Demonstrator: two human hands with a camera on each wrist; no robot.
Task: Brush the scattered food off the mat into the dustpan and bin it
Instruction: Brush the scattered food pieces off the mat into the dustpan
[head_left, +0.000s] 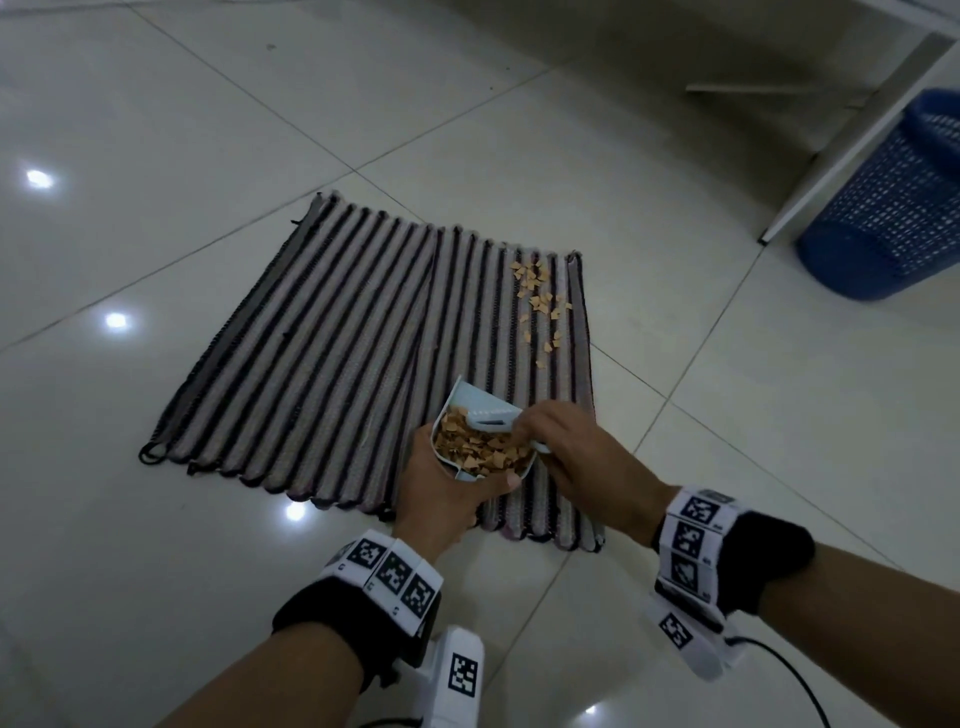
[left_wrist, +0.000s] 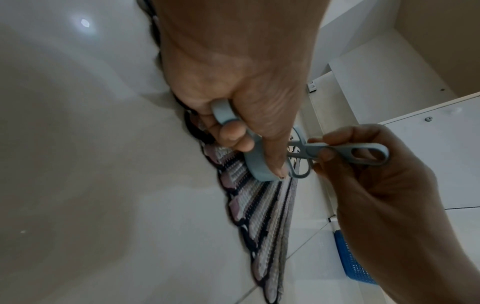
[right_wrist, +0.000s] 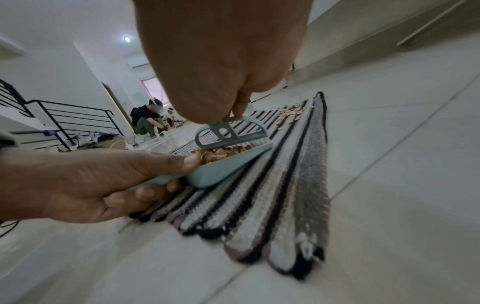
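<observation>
A striped grey-and-black mat (head_left: 337, 338) lies on the tiled floor. My left hand (head_left: 441, 493) grips a small pale-blue dustpan (head_left: 470, 410) just above the mat's near right part; the pan is heaped with tan food bits (head_left: 483, 447). My right hand (head_left: 566, 452) pinches the handle of a small grey-blue brush (right_wrist: 223, 135), whose head rests in the dustpan (right_wrist: 228, 164) on the food. More loose food bits (head_left: 540, 296) lie on the mat's far right corner. In the left wrist view my thumb lies along the dustpan (left_wrist: 255, 164) and the brush handle (left_wrist: 350, 153) sits between my right fingers.
A blue mesh bin (head_left: 898, 208) stands at the far right beside a white furniture leg (head_left: 852, 140). Glossy white tiles surround the mat. A cable (head_left: 795, 675) trails from my right wrist. In the right wrist view, a person (right_wrist: 146, 121) crouches far off near a black stair railing (right_wrist: 64, 115).
</observation>
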